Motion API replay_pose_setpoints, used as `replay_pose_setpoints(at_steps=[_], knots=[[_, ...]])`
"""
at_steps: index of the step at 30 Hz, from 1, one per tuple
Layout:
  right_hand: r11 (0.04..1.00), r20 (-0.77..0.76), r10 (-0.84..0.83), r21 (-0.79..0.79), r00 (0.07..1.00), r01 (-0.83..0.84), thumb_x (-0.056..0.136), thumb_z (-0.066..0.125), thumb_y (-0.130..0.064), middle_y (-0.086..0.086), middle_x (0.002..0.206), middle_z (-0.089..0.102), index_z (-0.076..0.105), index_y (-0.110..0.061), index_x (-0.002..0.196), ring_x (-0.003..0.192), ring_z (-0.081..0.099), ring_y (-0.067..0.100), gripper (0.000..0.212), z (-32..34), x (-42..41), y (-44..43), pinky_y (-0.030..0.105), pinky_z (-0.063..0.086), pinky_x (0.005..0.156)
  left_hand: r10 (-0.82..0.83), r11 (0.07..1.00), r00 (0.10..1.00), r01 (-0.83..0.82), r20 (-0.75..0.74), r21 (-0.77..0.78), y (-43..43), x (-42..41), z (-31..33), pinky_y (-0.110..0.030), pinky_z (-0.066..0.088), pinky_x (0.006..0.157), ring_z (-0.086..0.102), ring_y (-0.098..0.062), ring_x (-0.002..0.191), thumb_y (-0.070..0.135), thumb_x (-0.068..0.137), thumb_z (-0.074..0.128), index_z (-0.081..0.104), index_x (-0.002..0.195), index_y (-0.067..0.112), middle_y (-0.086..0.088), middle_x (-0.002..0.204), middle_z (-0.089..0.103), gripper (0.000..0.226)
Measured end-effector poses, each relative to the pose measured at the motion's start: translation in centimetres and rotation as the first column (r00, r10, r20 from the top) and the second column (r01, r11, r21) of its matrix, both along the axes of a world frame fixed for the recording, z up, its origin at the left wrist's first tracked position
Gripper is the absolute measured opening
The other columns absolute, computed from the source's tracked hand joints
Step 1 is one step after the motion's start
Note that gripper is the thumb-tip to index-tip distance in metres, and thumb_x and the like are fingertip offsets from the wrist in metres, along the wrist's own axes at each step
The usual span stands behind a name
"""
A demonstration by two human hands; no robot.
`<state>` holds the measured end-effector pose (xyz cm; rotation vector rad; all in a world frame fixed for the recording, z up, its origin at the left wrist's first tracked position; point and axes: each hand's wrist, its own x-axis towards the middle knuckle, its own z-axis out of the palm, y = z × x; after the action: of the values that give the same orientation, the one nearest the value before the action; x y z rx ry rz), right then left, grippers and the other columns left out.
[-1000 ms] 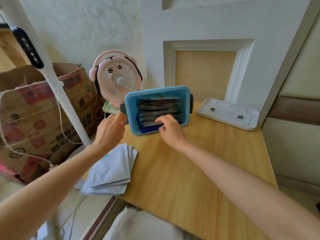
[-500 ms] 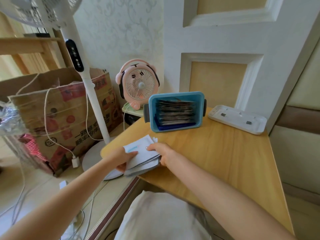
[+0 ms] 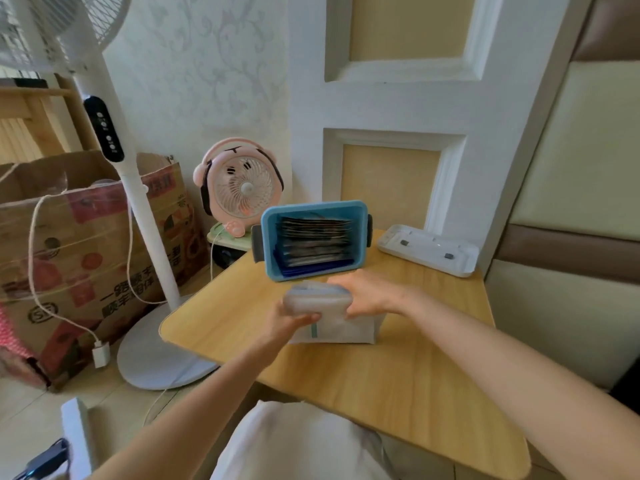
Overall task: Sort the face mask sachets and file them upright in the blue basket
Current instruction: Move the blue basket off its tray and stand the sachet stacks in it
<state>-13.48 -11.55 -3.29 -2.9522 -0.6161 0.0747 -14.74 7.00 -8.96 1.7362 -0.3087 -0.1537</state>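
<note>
- Sachets [image 3: 332, 317] of face mask, a pale whitish stack, stood on edge on the counter [image 3: 398, 382], gripped from both sides by the two hands.
- Left hand [image 3: 289, 322] clasped the stack's left end, with its thumb across the front face beside a small teal mark.
- Right hand [image 3: 372, 296] clamped the stack's right upper end, fingers curled over the top edge; the top of the stack was blurred, so the number of sachets could not be told.
- Just beyond both hands, near the fingertips but apart from them, stood the blue basket [image 3: 268, 244], with dark grips on its two ends.
- Inside the basket, a row of dark sachets [image 3: 317, 240] was already filed upright, packed one behind the other, with darker blue ones at the near end.
- Beyond and to the right of the right hand lay a white tray [image 3: 429, 252], close to the wall and well apart from the basket.
- Beyond and to the left of the left hand, off the counter's edge, a pink desk fan [image 3: 242, 188] stood facing the person.
- Farther left of the left hand rose the white pole of a standing fan [image 3: 138, 202], with a cardboard box [image 3: 76, 244] behind it on the floor.
</note>
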Motion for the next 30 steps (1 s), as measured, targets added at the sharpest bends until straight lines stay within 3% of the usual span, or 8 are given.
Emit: replay_pose_setpoints(at_steps=[2, 5, 8, 11, 17, 22, 25, 30], knots=[[0.949, -0.089, -0.106, 0.289, 0.99, 0.128, 0.07, 0.075, -0.023, -0.006, 0.104, 0.061, 0.057, -0.028, 0.106, 0.093, 0.057, 0.012, 0.04, -0.5, -0.2, -2.5, 0.03, 0.05, 0.076, -0.017, 0.995, 0.998, 0.011, -0.058, -0.096, -0.8, 0.1, -0.7, -0.015, 0.05, 0.071, 0.062, 0.0, 0.087, 0.004, 0.077, 0.069, 0.053, 0.099, 0.029, 0.004, 0.098, 0.062, 0.037], [0.519, -0.299, -0.186, 0.778, 0.936, 0.352, 0.072, 0.077, -0.013, 0.001, 0.109, 0.062, 0.056, -0.02, 0.107, 0.099, 0.061, 0.018, 0.041, -2.0, -1.7, -5.6, 0.025, 0.052, 0.076, -0.004, 0.982, 0.987, -0.026, -0.16, -0.187, -1.1, 0.8, -1.4, -0.028, 0.051, 0.076, 0.062, -0.019, 0.098, 0.009, 0.075, 0.071, 0.053, 0.114, 0.022, -0.004, 0.107, 0.064, 0.045], [0.193, -0.415, -0.145, 0.879, 0.898, 0.437, 0.076, 0.072, -0.002, 0.003, 0.102, 0.064, 0.053, -0.02, 0.103, 0.097, 0.063, 0.02, 0.037, -5.2, -3.0, -4.9, 0.028, 0.054, 0.079, -0.009, 0.975, 0.985, -0.03, -0.172, -0.222, -2.1, 0.9, -2.0, -0.036, 0.054, 0.079, 0.061, -0.026, 0.103, 0.004, 0.077, 0.07, 0.05, 0.12, 0.021, -0.007, 0.113, 0.063, 0.05], [0.073, -0.353, -0.186, 0.926, 0.917, 0.371, 0.077, 0.07, 0.002, 0.0, 0.103, 0.064, 0.051, -0.024, 0.102, 0.104, 0.061, 0.019, 0.041, -6.1, -2.8, -3.3, 0.03, 0.052, 0.086, 0.037, 0.967, 0.991, -0.068, -0.128, -0.247, -3.2, 1.3, -1.9, -0.041, 0.051, 0.089, 0.06, -0.025, 0.106, 0.0, 0.077, 0.069, 0.049, 0.123, 0.02, -0.005, 0.114, 0.063, 0.055], [0.208, -0.284, -0.312, 0.911, 0.907, 0.357, 0.07, 0.076, 0.001, 0.002, 0.116, 0.057, 0.041, -0.019, 0.121, 0.114, 0.054, 0.021, 0.065, -6.4, -2.0, -3.9, 0.028, 0.049, 0.088, 0.025, 0.99, 1.0, -0.025, 0.0, -0.141, -3.5, 1.6, -2.3, -0.035, 0.05, 0.089, 0.054, -0.021, 0.112, 0.003, 0.077, 0.07, 0.031, 0.124, 0.032, -0.002, 0.12, 0.053, 0.068], [0.368, -0.011, -0.354, 0.917, 0.935, 0.15, 0.074, 0.071, 0.006, -0.018, 0.142, 0.03, 0.028, -0.034, 0.142, 0.128, 0.029, -0.002, 0.09, -6.8, -2.7, -4.1, 0.013, 0.032, 0.103, 0.059, 0.983, 0.855, -0.14, 0.515, 0.12, -3.6, 2.6, -2.4, -0.031, 0.043, 0.095, 0.042, -0.012, 0.119, 0.003, 0.075, 0.073, 0.01, 0.138, 0.044, 0.0, 0.134, 0.036, 0.098], [0.588, 0.2, -0.389, 0.805, 0.899, 0.076, 0.075, 0.071, 0.003, -0.005, 0.124, 0.05, 0.045, -0.036, 0.128, 0.112, 0.048, 0.006, 0.071, -7.3, -3.0, -4.2, 0.025, 0.046, 0.099, -0.037, 0.932, 0.757, -0.21, 0.653, 0.296, -3.3, 1.8, -2.5, -0.031, 0.05, 0.089, 0.04, -0.008, 0.108, 0.011, 0.084, 0.065, 0.022, 0.133, 0.046, 0.004, 0.122, 0.036, 0.074], [0.709, 0.331, -0.369, 0.705, 0.868, 0.032, 0.078, 0.072, -0.006, -0.002, 0.118, 0.048, 0.038, -0.033, 0.137, 0.105, 0.049, 0.007, 0.073, -8.7, -3.9, -4.6, 0.018, 0.048, 0.089, -0.039, 0.936, 0.706, -0.223, 0.708, 0.274, -3.3, 0.8, -3.5, -0.03, 0.055, 0.082, 0.045, -0.014, 0.105, 0.012, 0.086, 0.062, 0.025, 0.131, 0.038, -0.002, 0.119, 0.036, 0.063]])
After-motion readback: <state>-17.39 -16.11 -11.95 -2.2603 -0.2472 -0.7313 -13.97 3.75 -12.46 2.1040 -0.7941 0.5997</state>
